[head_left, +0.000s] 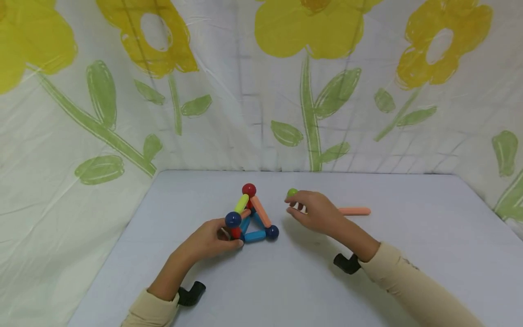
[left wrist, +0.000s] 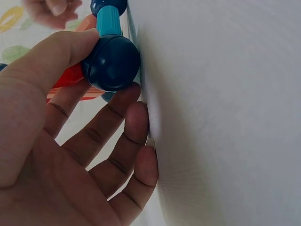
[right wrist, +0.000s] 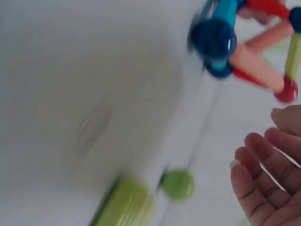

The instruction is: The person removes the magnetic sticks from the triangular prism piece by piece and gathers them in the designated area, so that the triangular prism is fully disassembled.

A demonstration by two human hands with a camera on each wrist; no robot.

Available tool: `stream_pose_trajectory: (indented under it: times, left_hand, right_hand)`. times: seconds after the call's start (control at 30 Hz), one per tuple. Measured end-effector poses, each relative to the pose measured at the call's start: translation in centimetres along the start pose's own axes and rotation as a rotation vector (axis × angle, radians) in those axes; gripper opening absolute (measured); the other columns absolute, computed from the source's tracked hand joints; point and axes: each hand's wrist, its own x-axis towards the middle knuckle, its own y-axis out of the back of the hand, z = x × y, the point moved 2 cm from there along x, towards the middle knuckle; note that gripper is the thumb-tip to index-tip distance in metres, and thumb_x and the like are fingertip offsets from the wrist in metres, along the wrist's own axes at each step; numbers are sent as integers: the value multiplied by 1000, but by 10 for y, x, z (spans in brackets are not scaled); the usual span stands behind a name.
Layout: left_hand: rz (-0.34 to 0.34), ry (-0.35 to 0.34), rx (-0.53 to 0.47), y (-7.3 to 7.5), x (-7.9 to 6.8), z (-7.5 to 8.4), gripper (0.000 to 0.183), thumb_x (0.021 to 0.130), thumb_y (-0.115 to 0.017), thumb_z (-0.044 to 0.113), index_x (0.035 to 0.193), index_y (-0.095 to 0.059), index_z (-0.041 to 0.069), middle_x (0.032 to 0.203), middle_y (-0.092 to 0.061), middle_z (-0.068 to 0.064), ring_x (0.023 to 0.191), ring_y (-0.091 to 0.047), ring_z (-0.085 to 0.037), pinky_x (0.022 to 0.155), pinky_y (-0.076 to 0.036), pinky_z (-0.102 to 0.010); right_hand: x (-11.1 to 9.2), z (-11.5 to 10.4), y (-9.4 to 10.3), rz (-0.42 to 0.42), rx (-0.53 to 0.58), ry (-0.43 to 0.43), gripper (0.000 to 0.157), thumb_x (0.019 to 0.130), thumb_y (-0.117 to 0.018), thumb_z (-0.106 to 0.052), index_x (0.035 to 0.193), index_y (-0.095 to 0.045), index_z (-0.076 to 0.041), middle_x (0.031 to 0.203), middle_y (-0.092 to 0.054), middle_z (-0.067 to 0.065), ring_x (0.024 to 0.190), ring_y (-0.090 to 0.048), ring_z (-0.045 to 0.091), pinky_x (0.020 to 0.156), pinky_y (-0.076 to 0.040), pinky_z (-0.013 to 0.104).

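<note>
A frame of toy building rods and balls stands on the table, with a red ball (head_left: 249, 190) at its far top and a dark blue ball (head_left: 233, 220) at its near top. An orange rod (head_left: 260, 211) slopes down to another dark blue ball (head_left: 272, 232). My left hand (head_left: 208, 240) grips the near left corner, thumb and fingers about a low dark blue ball (left wrist: 113, 63). To the right of the frame, my right hand (head_left: 318, 213) hovers with loosely bent fingers and nothing between them. A green ball (head_left: 292, 192) lies just beyond its fingertips.
An orange rod (head_left: 355, 211) lies right of my right hand, partly hidden behind it. The right wrist view shows a blurred green rod (right wrist: 124, 205) beside the green ball. A flower-printed cloth (head_left: 229, 113) hangs behind the table's (head_left: 286, 290) far edge.
</note>
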Motion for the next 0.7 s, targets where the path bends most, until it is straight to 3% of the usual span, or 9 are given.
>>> stream_pose_trajectory:
  times: [0.1,0.27,0.43,0.7]
  left_hand:
    - [-1,-12,-2,0,0,0,31,86,-80,30,106,-67,10,94,-65,0,83,-62,-16,74,-53,-33]
    - [-2,-43,-11,1,0,1,33,87,-80,28,111,-67,9,91,-65,1,82,-61,-18,74,-53,-34]
    - [0,-43,-3,1,0,0,31,86,-80,27,106,-67,8,87,-65,3,81,-60,-18,73,-52,-33]
    - [2,-35,10,0,1,-1,26,86,-80,27,101,-67,10,86,-64,3,79,-60,-18,71,-52,-33]
  right_hand:
    - [16,-15,-18,-1,171,-18,25,94,-71,-14,116,-70,-3,98,-71,2,83,-65,13,71,-54,27]
    - [38,-27,-43,-10,478,-164,32,98,-67,-26,122,-67,-5,107,-69,2,93,-64,16,79,-54,32]
    - [47,-27,-58,32,579,-267,26,97,-69,-30,111,-69,-9,98,-69,-1,88,-63,16,76,-53,32]
    - [53,-26,-64,127,659,-269,10,95,-69,-17,94,-66,-9,81,-65,1,75,-58,19,66,-49,28]
